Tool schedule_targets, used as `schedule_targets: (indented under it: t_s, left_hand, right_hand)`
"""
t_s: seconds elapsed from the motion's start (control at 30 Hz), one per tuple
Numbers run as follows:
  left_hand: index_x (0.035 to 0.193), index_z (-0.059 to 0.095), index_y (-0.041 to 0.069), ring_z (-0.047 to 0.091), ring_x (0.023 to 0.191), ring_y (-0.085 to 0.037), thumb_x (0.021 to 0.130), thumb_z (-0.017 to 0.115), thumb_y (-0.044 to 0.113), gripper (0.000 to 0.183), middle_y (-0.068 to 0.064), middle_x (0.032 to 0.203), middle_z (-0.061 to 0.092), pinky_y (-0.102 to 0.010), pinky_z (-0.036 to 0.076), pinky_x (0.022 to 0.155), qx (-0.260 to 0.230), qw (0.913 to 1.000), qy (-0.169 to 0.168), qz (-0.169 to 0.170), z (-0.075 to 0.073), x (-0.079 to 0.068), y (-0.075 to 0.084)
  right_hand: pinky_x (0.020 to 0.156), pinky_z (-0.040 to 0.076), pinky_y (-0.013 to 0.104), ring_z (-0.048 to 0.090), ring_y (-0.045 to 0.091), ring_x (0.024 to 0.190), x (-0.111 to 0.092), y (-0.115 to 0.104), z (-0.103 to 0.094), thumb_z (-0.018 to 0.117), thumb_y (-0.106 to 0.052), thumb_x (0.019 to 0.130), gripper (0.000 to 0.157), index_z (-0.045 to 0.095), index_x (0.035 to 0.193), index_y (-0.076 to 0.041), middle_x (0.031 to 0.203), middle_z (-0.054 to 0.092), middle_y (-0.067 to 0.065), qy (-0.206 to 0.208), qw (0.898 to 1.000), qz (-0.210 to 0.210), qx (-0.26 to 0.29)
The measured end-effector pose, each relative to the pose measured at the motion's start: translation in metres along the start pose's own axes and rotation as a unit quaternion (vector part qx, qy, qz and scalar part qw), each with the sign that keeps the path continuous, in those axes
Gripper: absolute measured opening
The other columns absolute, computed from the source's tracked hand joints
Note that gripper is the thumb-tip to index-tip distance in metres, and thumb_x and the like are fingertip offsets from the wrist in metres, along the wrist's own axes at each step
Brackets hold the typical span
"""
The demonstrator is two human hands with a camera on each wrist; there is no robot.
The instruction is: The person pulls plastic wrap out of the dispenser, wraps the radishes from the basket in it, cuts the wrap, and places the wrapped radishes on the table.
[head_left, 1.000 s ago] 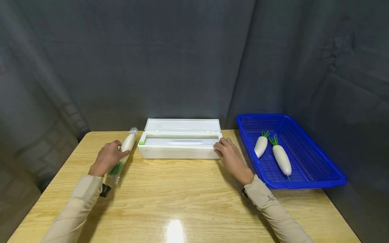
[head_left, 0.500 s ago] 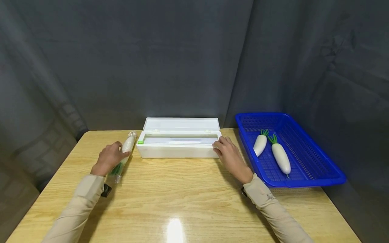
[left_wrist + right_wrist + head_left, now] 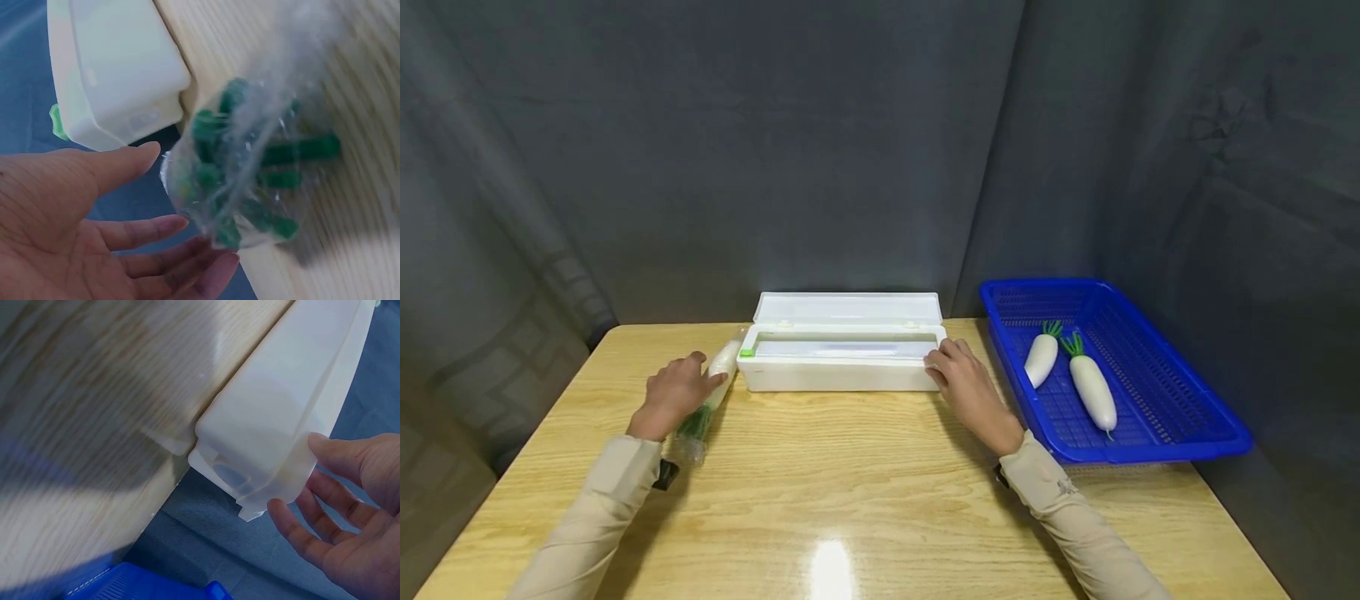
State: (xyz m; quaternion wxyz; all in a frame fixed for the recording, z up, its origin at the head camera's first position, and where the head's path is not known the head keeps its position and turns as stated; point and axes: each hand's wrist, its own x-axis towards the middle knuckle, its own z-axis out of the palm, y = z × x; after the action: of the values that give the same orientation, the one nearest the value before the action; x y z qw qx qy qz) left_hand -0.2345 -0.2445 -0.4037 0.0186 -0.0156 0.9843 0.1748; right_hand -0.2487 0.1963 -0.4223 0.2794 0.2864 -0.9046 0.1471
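Observation:
In the head view, my left hand [image 3: 679, 390] straddles a white radish [image 3: 725, 360] wrapped in clear film, thumb and fingers at its sides. Its green leaves [image 3: 231, 169] point toward me in the left wrist view, with crinkled film around them. The radish's far tip lies close beside the left end of a long white cling film dispenser [image 3: 842, 375], whose lid stands up at the back. At the dispenser's right end, my right hand [image 3: 967, 387] holds the corner: the thumb touches the front wall and the fingers go round the end.
A blue plastic basket [image 3: 1150, 454] stands at the table's right with two bare radishes, a smaller one [image 3: 1042, 360] and a larger one [image 3: 1093, 392]. A green slider [image 3: 747, 352] sits on the dispenser's left end. Grey cloth [image 3: 850, 150] hangs behind the wooden table [image 3: 820, 483].
My left hand has shifted slightly right with the wrapped radish, whose far tip is now closer to the dispenser. My right hand stays at the dispenser's right end.

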Motion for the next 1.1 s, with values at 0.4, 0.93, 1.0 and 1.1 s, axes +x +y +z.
schedule_targets:
  t_s: [0.4,0.93,1.0,1.1]
  left_hand:
    - [0.12,0.068,-0.01,0.067,0.081,-0.048,0.097,0.072,0.005,0.027,-0.034,0.107,0.068,-0.06,0.053,0.06,-0.018,0.9592,0.247,0.135,0.005,-0.006,0.028]
    - [0.115,0.076,-0.001,0.07,0.101,-0.037,0.096,0.077,0.011,0.023,-0.017,0.113,0.076,-0.058,0.053,0.094,-0.08,0.9497,0.159,0.258,0.019,0.017,0.07]
    - [0.111,0.077,0.0,0.07,0.092,-0.033,0.096,0.077,0.013,0.02,-0.015,0.109,0.078,-0.055,0.053,0.089,-0.078,0.9507,0.152,0.259,0.022,0.019,0.071]
    - [0.107,0.079,0.002,0.066,0.082,-0.028,0.096,0.077,0.014,0.016,-0.013,0.105,0.079,-0.051,0.051,0.08,-0.079,0.9514,0.146,0.259,0.023,0.022,0.071]
  right_hand:
    - [0.068,0.052,0.039,0.055,0.029,0.084,0.0,0.001,0.003,0.081,0.002,0.088,0.013,0.069,0.092,-0.003,0.086,0.055,0.007,0.008,1.0,-0.004,-0.004]
    - [0.065,0.05,0.038,0.057,0.027,0.08,0.011,0.004,-0.004,0.08,-0.005,0.092,0.013,0.067,0.09,-0.006,0.085,0.056,0.006,-0.027,0.999,-0.037,-0.024]
    - [0.068,0.051,0.04,0.058,0.028,0.08,0.013,0.005,-0.003,0.078,-0.005,0.094,0.01,0.069,0.09,-0.004,0.085,0.057,0.007,-0.025,0.999,-0.032,-0.017]
    - [0.073,0.051,0.043,0.06,0.03,0.083,0.014,0.004,-0.002,0.073,-0.005,0.098,0.005,0.071,0.096,-0.002,0.089,0.06,0.01,-0.023,0.999,-0.024,-0.003]
